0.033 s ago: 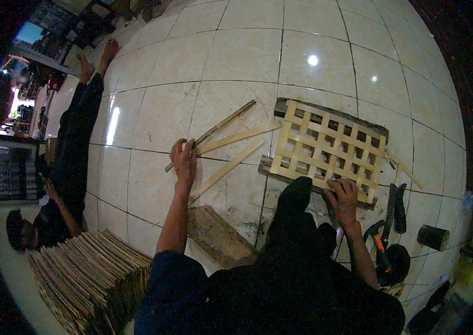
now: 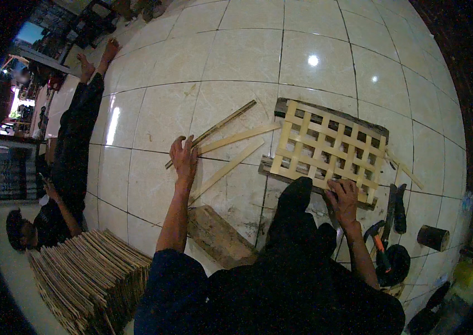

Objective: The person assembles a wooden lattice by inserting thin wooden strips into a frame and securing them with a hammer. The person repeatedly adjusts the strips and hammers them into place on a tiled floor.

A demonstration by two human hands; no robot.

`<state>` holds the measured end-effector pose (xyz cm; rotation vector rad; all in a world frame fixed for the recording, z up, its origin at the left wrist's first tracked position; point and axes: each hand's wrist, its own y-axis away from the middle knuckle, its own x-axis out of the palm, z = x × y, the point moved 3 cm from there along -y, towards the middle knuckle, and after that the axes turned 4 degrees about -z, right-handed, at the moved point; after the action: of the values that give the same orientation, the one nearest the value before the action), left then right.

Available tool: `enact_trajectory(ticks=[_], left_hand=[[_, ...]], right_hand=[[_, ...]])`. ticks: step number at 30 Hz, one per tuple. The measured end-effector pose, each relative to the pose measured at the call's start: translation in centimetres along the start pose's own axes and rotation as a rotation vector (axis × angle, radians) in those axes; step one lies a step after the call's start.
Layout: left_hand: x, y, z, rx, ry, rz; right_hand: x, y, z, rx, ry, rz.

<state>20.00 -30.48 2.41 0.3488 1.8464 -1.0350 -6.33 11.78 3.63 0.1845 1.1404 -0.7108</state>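
Observation:
A lattice of pale woven bamboo strips (image 2: pixel 321 146) lies over dark wooden boards (image 2: pixel 354 118) on the floor. At its near edge rests my right hand (image 2: pixel 344 198), its fingers bent over the rim strip. My left hand (image 2: pixel 182 159) is to the left, fingers curled around a narrow, dark-edged bamboo strip (image 2: pixel 225 119) that slants up to the right. Just beside that hand lie a pale strip (image 2: pixel 239 138), reaching toward the lattice, and another pale strip (image 2: pixel 230 169) nearer me. My dark-covered foot (image 2: pixel 295 195) is against the lattice's near edge.
A wooden block (image 2: pixel 220 237) lies left of my legs. To the right are a knife (image 2: pixel 399 209), an orange-and-black handled tool (image 2: pixel 380 251) and a dark cylinder (image 2: pixel 433 238). Stacked slats (image 2: pixel 91 273) stand at lower left. Another person (image 2: pixel 72 151) lies or sits beyond them.
My left fingers have shifted slightly, and the dark-edged strip looks a little turned and thinner. My right hand and the lattice have stayed put.

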Motion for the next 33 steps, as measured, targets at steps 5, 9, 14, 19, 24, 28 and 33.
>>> enact_trajectory(ticks=[5,9,14,19,24,28,33], left_hand=[[3.9,0.0,0.0,0.004,0.148,0.247],[5.9,0.2,-0.4,0.118,0.151,0.316],[5.8,-1.2,-0.4,0.067,0.307,0.381],[5.1,-1.5,-0.5,-0.04,0.463,0.471],[4.0,-1.9,-1.3,-0.013,0.459,0.46],[3.7,-1.4,-1.0,-0.029,0.44,0.474],[2.7,-0.3,0.1,-0.124,0.41,0.456]], right_hand=[[0.0,-0.5,0.3,0.035,-0.011,0.022],[0.6,0.0,-0.5,0.006,0.017,-0.005],[0.1,-0.4,-0.1,0.011,-0.013,-0.002],[-0.3,-0.6,0.4,0.005,-0.018,-0.002],[-0.3,-0.7,0.4,-0.037,0.011,-0.032],[-0.2,-0.7,0.3,-0.022,-0.008,-0.01],[-0.6,-0.9,0.8,-0.006,-0.001,-0.009]])
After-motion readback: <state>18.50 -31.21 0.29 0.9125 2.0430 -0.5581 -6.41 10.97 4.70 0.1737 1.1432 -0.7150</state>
